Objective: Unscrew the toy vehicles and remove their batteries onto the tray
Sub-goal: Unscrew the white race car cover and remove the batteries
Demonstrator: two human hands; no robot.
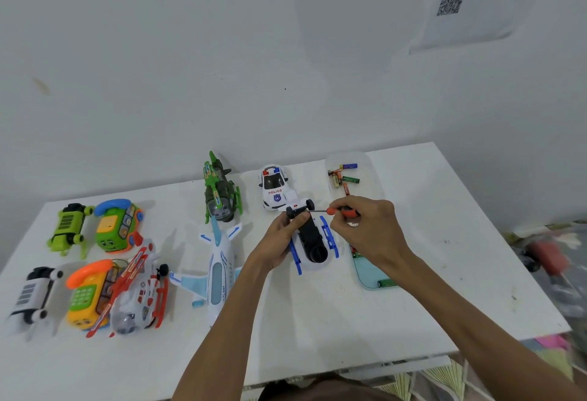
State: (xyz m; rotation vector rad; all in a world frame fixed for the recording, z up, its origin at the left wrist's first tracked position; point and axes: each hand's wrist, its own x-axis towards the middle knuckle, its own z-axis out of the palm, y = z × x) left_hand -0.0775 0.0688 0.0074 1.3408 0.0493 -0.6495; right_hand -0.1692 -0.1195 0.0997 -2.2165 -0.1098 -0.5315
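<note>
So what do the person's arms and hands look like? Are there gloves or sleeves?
No gloves. The left hand and the right hand are both bare. The left forearm and the right forearm are bare too, with no sleeve in the picture. I can see no watch, bracelet or ring on either one.

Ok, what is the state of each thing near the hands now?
blue-skid toy, upside down, black underside up.
left hand, grips the blue-skid toy.
right hand, pinches the screwdriver.
screwdriver, level, tip at the toy's underside.
clear tray, holds loose batteries.
police car, upright on its wheels.
</note>
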